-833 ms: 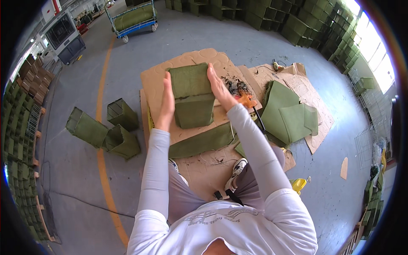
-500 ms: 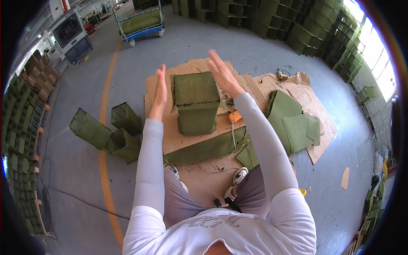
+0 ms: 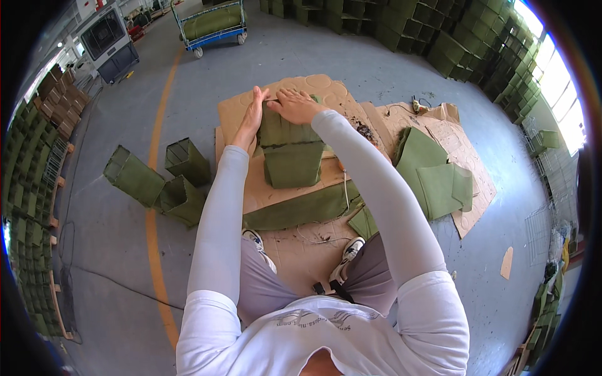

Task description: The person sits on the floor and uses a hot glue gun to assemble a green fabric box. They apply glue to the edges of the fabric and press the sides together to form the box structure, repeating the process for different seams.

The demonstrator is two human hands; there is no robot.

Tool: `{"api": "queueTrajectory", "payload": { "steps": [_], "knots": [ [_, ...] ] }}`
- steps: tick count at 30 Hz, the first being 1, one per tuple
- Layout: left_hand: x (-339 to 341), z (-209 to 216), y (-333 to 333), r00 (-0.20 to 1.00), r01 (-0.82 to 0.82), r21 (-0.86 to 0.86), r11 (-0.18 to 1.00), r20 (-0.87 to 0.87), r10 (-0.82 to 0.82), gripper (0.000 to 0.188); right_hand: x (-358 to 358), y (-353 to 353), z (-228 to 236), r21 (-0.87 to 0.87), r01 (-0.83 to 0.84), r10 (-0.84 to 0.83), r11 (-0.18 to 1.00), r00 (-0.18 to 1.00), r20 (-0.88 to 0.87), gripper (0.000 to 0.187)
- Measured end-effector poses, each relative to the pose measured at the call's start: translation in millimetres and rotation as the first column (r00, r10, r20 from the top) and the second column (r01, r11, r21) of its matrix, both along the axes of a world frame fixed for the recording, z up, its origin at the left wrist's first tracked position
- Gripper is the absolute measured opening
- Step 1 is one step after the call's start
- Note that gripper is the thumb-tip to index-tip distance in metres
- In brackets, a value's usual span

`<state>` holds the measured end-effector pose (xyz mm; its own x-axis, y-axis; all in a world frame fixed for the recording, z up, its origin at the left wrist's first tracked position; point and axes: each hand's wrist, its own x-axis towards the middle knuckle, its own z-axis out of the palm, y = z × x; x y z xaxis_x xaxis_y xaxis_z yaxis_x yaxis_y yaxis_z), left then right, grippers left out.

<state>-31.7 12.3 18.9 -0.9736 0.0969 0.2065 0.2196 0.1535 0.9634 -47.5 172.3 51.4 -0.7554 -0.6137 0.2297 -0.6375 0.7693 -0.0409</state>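
Observation:
A green fabric-covered box (image 3: 292, 164) stands in front of me on cardboard, its top face edged with a dark, ragged seam. My left hand (image 3: 252, 117) is upright against the box's far left corner, fingers stretched out. Across the top near that same corner lies my right hand (image 3: 295, 106), flat with its fingers extended and close to the left thumb. It covers much of the top's far edge. Neither hand appears to grip anything. Nearer to me, a long green fabric strip (image 3: 301, 210) lies on the cardboard. An orange tool with a white cable (image 3: 347, 192) is mostly hidden by my right sleeve.
Several open green boxes (image 3: 133, 175) stand on the floor at left. Green sheets (image 3: 433, 178) and a drill-like tool (image 3: 416, 105) lie on cardboard at right. Farther off are a blue trolley (image 3: 216, 34) with a green roll and stacked green boxes (image 3: 411, 28).
Both hands were raised apart on either side of the box. They have come together at its far left corner, the right hand moving left onto the top.

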Motion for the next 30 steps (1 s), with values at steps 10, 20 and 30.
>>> {"api": "queueTrajectory", "payload": {
  "steps": [10, 20, 30],
  "knots": [
    [55.0, -73.4, 42.3, 0.995, 0.018, 0.551, 0.834, 0.07, -0.068, 0.083, 124.6, -1.0, -29.7, -0.364, -0.006, -0.132, 0.931, 0.926, -0.354, 0.064],
    [91.0, -124.8, 41.0, 0.839, -0.064, 0.679, 0.731, 0.433, -0.329, 0.074, 255.2, 76.9, -59.6, -0.481, 0.101, -0.223, 0.871, 0.953, -0.204, 0.061],
    [72.1, -41.5, -59.4, 0.99, -0.119, 0.655, 0.746, 0.137, 0.037, 0.051, 267.5, 56.8, -71.6, -0.763, -0.005, -0.093, 0.646, 0.992, -0.085, 0.07]
  ]
}}
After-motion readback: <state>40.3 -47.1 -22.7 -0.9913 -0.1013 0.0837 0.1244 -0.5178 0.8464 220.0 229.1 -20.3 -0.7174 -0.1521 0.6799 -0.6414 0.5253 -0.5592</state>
